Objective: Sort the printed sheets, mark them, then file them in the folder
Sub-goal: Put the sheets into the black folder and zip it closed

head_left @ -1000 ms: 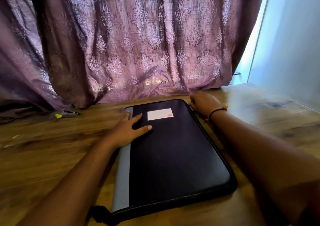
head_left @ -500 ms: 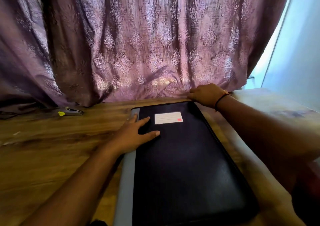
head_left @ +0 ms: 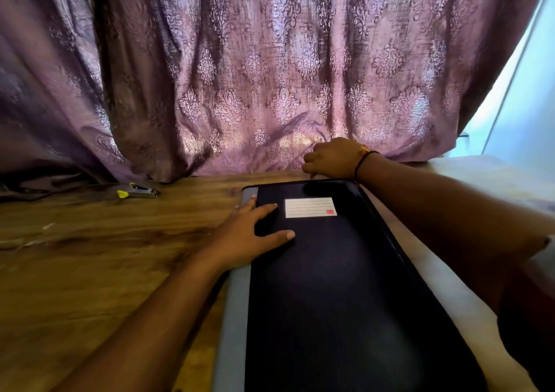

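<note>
A black zip folder [head_left: 345,301] with a grey spine lies flat and closed on the wooden table [head_left: 90,256]; a white lined label [head_left: 310,207] sits near its far end. My left hand [head_left: 249,235] rests flat on the folder's far left part, fingers spread and straight. At the folder's far edge my right hand [head_left: 333,159] has its fingers curled down on the rim; what they pinch is hidden under the hand. No printed sheets are in view.
A small stapler with a yellow tip [head_left: 141,193] lies on the table at the far left. A patterned purple curtain [head_left: 270,76] hangs right behind the table's far edge. A pale wall [head_left: 525,106] stands at the right.
My right hand has slid from the folder's far right corner leftward along its far edge. The left hand has stayed flat on the folder. The view has come closer.
</note>
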